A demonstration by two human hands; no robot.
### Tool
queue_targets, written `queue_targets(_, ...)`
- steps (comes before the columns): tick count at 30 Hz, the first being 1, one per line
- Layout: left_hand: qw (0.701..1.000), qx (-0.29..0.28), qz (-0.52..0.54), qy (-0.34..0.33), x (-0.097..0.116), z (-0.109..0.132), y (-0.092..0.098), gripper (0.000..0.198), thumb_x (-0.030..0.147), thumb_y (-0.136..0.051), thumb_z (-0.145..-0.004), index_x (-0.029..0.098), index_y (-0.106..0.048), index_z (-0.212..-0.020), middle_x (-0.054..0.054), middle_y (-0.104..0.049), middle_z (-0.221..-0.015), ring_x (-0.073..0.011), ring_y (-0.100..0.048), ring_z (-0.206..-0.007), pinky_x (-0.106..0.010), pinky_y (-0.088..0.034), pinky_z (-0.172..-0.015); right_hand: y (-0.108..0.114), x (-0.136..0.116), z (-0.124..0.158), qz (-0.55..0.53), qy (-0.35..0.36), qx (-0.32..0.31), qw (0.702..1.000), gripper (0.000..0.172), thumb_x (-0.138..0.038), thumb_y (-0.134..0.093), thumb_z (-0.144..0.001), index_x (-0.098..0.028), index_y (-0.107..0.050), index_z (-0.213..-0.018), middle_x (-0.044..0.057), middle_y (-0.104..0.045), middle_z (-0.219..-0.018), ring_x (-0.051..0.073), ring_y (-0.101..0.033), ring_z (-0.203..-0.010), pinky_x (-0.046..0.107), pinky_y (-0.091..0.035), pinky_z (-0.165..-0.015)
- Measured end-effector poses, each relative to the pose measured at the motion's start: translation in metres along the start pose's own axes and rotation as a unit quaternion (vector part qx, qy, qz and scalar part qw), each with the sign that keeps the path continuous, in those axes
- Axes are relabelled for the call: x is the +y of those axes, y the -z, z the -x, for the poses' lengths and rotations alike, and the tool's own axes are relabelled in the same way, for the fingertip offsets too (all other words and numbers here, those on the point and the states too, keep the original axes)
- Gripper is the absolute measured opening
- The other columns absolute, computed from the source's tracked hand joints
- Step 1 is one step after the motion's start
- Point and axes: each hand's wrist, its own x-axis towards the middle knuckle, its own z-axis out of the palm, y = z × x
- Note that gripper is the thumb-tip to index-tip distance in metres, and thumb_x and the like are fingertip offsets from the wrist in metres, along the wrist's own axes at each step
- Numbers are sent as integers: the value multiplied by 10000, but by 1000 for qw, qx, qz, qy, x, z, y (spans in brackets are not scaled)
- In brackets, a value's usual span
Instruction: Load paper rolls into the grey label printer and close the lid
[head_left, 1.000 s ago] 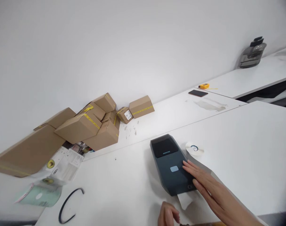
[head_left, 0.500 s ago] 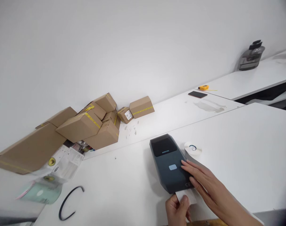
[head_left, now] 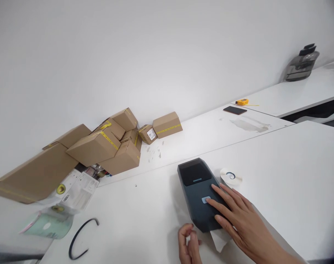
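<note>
A dark blue-grey label printer lies on the white table, with a black panel at its far end and a light blue button. My right hand rests over its right side, fingers spread, the index fingertip on the button. A white paper strip sticks out of the printer's near end. Just left of that strip, apart from it, is my left hand, fingers loosely curled with nothing visible in them. Beside the printer's right side sits a roll of white labels.
Cardboard boxes are piled against the wall at left, two smaller ones beside them. Plastic-wrapped packages and a black curved band lie nearer. A phone, a yellow tape measure and a grey bottle stand or lie farther right.
My left hand has let go of the paper strip and moved left. My right hand has shifted further over the printer, its index finger now on the button.
</note>
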Motion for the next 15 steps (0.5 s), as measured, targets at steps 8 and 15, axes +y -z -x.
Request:
queue_targets(8, 992, -64, 23, -111, -13, -4, -16, 567, 491, -477, -922, 184, -478, -1398, -133, -442, -1510, -285, -437, -1378, -355, -444, -1078, 2, -1, -2, 40, 25, 10, 999, 400, -414, -537, -929, -329, -587, -1317, 55, -510, -1477, 297, -525, -1294, 468, -458, -949)
queue_targets(15, 992, -80, 0, -94, -11, -1, -20, 580, 472, -487, -919, 206, -457, -1433, -117, -447, -1513, -286, -448, -1373, -323, -505, -1010, -8, 3, 2, 42, 14, -2, 999, 406, -444, -565, -921, -351, -589, -1315, 36, -482, -1502, 317, -512, -1312, 509, -418, -1014)
